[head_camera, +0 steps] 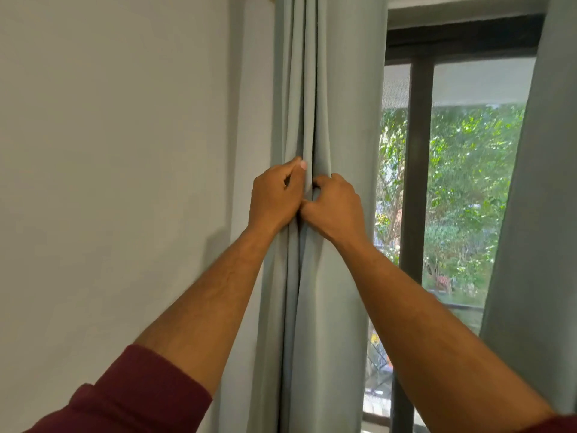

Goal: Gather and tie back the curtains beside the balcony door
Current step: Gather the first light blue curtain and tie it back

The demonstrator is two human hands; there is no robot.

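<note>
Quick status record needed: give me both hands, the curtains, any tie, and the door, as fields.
left hand: closed on folds of the left curtain
right hand: gripping the same folds, touching the left hand
left curtain: bunched beside the wall, hanging loose
right curtain: at frame edge, untouched
tie: none visible
balcony door: dark frame, greenery outside

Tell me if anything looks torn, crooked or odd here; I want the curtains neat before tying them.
Nothing stands out. The left hand and right hand pinch the left curtain into tidy folds beside the wall; no tears or stains show. No tie-back is visible.
</note>
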